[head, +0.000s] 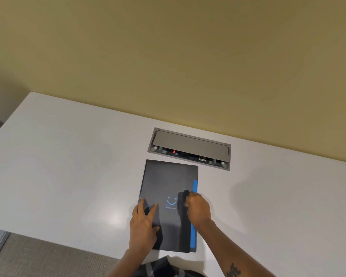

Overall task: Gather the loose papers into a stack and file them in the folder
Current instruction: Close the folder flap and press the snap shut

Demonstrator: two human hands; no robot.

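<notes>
A dark grey folder (164,182) with a blue smile logo lies closed on the white table (68,166), near its front edge. A blue strip (195,186) shows along the folder's right side. My left hand (143,226) rests flat on the folder's lower left corner, fingers spread. My right hand (198,208) is curled at the folder's right edge, fingers pinched on a dark flap or band there. No loose papers are in sight.
A grey recessed power and cable box (190,148) with its lid raised sits in the table just behind the folder. A yellow wall (168,56) runs along the table's far edge. Carpet (38,256) shows below the front edge at left.
</notes>
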